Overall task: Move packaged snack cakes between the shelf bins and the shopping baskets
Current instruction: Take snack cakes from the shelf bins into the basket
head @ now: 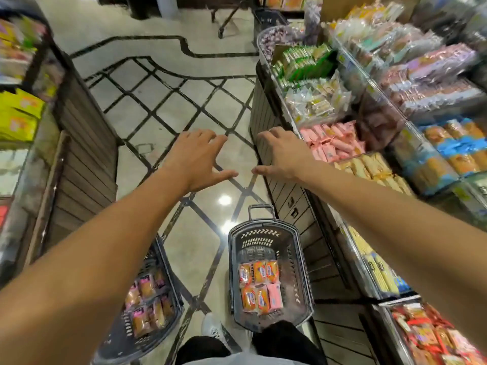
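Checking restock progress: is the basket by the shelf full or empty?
Partly filled. The basket holds six packs on its bottom; bare floor above them.

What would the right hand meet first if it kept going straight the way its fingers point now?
Probably nothing soon. The right hand is open, fingers pointing up the aisle along the front edge of the shelf, just left of the pink snack packs. Ahead lies only bare floor, though depth is hard to judge.

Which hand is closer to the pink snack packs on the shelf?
The right hand is closer, just left of the pink snack packs. The left hand is farther left, out over the aisle floor.
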